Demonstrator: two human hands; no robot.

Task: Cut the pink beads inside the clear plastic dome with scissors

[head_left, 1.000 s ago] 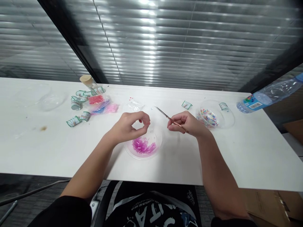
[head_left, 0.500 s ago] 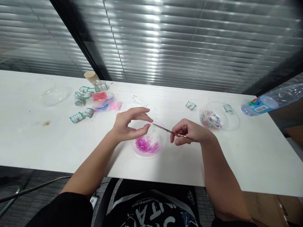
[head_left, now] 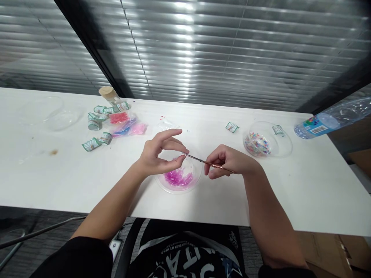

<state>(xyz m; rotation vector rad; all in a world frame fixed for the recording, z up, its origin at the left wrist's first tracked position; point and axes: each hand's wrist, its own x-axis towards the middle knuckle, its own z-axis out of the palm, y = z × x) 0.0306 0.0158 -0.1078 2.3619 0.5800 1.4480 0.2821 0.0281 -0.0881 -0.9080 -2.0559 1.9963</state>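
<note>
My right hand (head_left: 228, 162) pinches a thin copper-coloured wire (head_left: 197, 159) that points left. My left hand (head_left: 160, 154) hovers over a clear dish (head_left: 162, 184) of pink tube beads (head_left: 178, 178). Its thumb and middle finger pinch together at the wire's tip, on something too small to make out, and the forefinger sticks out. Both hands are above the white table (head_left: 58, 173), close together.
A clear bowl of mixed coloured beads (head_left: 257, 143) stands to the right, a water bottle (head_left: 330, 121) lies beyond it. At the left are small thread spools (head_left: 95, 133), bead bags (head_left: 127, 125), a corked jar (head_left: 106, 92) and an empty clear dish (head_left: 63, 117).
The right hand swung the wire down from pointing up-left until its tip meets the left fingertips. The left hand opened its ring shape and now pinches at the tip.
</note>
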